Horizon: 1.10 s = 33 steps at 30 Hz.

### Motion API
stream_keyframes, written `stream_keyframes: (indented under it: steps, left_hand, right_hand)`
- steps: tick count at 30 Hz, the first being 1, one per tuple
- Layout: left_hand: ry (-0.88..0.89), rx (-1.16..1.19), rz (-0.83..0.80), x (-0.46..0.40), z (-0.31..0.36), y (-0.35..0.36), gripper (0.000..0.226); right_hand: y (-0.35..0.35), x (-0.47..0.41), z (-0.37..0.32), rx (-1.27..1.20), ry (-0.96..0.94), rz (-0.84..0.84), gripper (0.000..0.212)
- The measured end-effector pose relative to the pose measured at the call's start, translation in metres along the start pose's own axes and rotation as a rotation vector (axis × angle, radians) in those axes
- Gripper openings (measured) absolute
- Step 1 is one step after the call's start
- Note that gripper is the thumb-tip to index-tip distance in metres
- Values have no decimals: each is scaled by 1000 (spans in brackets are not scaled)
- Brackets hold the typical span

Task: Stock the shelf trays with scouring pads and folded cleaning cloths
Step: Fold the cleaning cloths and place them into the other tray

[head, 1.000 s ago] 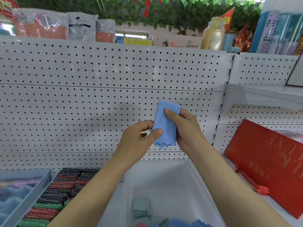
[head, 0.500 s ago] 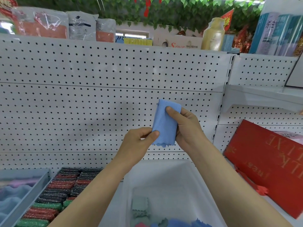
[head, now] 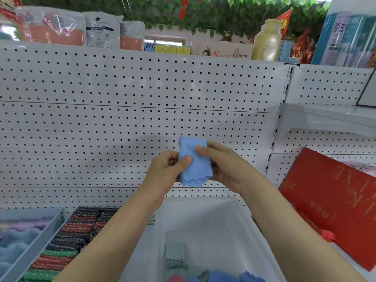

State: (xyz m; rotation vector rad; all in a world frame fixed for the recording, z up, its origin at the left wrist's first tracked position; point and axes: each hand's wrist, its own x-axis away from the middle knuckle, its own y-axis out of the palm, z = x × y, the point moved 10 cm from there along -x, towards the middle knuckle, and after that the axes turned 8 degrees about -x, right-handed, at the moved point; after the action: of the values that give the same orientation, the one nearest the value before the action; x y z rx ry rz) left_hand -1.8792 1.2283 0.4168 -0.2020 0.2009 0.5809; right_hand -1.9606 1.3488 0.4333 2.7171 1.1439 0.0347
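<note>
Scouring pads (head: pixel 67 243) lie between the left tray (head: pixel 30 253) and the bin (head: pixel 203 210) holding cloths (head: pixel 175 255).

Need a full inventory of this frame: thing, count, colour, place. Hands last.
folded cloth: 1, light blue, held up in front of the pegboard
white bin: 1, translucent white, bottom centre
loose cloths: several, grey, blue, pink, lying in the bin
scouring pads: many, black, red and green, rows at lower left
grey tray: 1, far left, holds blue and lilac cloths
pegboard: white, shelf back
red box: 1, leaning at right
gold bottle: 1, top shelf
packaged goods: several packs, top shelf left
left hand: pinches the cloth's left edge
right hand: grips the cloth's right side
</note>
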Motion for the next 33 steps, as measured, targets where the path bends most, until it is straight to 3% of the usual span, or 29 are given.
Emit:
stream_keyframes:
  steps: [3,7,12,18,21,25,30,33]
  left_hand:
    - [-20,-9,99,0,-5,-12,21]
    - [21,-81,155,2,2,-20,36]
    - [138,-310,-101,4,17,-1,42]
    - [198,-595,-45,-1,23,-14,31]
    - [134,-556,-70,-5,16,-21,32]
    - [13,-282,-165,-11,-2,-26,20]
    - [-13,-229,-76,-19,-18,-54,16]
    - [-49,-146,-50,-18,-29,-78,13]
  right_hand:
    - [-6,0,12,31,35,22,48]
    - [-3,1,4,107,-91,-39,55]
    - [-5,0,-10,331,-243,23,38]
    - [-12,-7,-7,542,-251,105,8]
    - [-4,-15,4,426,-182,-9,18]
    - [17,-22,17,190,-106,-145,23]
    - [42,-37,36,234,-61,-111,30]
    - [65,-45,39,235,-100,-76,24]
